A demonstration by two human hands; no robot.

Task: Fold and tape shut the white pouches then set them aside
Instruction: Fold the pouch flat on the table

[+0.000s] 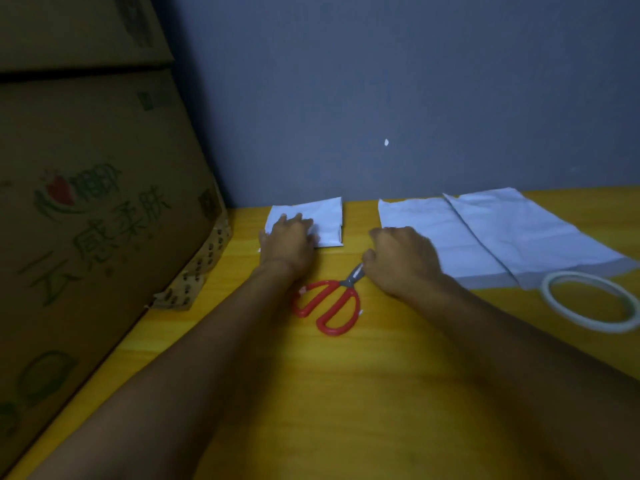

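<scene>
A folded white pouch point(325, 220) lies at the back of the yellow table point(346, 393), close to the wall. My left hand point(289, 242) rests flat on its left part and hides that side. Two unfolded white pouches point(502, 233) lie side by side to the right. My right hand point(403, 259) hovers with loosely curled fingers at the left edge of the nearer flat pouch and over the tip of the red-handled scissors point(329, 303). It holds nothing that I can see. A roll of clear tape point(588, 299) lies at the right.
Stacked cardboard boxes point(86, 202) fill the left side and overhang the table's left edge. A grey wall point(381, 98) runs directly behind the pouches. The scissors lie between my two forearms.
</scene>
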